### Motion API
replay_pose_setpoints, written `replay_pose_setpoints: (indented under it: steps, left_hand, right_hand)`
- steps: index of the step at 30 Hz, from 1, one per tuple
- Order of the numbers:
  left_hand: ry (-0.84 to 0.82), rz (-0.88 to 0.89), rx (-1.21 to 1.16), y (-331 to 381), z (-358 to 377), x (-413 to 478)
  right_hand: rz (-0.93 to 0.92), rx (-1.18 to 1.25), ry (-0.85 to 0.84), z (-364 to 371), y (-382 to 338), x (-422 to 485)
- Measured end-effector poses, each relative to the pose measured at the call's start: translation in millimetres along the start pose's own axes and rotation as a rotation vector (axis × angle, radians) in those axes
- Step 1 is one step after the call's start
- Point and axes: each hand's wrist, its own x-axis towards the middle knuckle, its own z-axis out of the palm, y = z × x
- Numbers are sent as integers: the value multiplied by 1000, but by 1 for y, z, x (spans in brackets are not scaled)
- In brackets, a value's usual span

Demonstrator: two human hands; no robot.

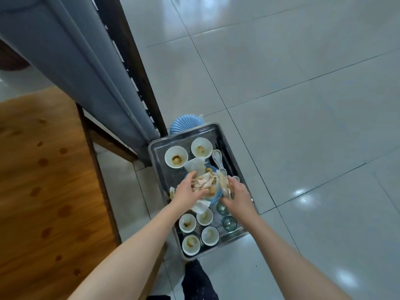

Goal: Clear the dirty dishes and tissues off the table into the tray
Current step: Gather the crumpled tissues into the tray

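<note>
Sitting on pale floor tiles point(281, 83) beside the wooden surface point(43, 169), the metal tray point(220, 137) carries stained bowls point(175, 156), glasses point(229, 223) and a blue plate point(213, 168); left hand point(188, 190) and right hand point(237, 195) each grip crumpled tissues point(204, 182) there.

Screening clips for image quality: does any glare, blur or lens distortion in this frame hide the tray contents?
Head view: wide-angle distortion bows the grey-blue cushion edge. Head view: bright glare patches sit on the glossy floor tiles, clear of the tray. Head view: the left hand, right hand and the tissues they grip look slightly soft, while the stained bowls are legible.
</note>
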Motion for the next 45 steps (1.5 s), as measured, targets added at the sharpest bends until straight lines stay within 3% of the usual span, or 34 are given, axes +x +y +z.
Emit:
replay_pose_setpoints:
  steps: [10,20,28,35,45]
  left_hand:
    - [-38,-65,-99,-34,-32,-8]
    - [112,43,-58,-55,-113,-77]
    - [228,130,-78,-101,-204,-169]
    - [301,131,-97,-164,-271,-237]
    - [541,-10,-171,-248,-330,-311]
  right_hand:
    - [-7,-95,-55,9,-7,-17]
    - [-138,-146,67,46,-94,-72]
    - [-294,-214,180,118,-172,-147]
    - [-387,-243,167,182,-224,-202]
    - [-608,-311,61,251,-281,-235]
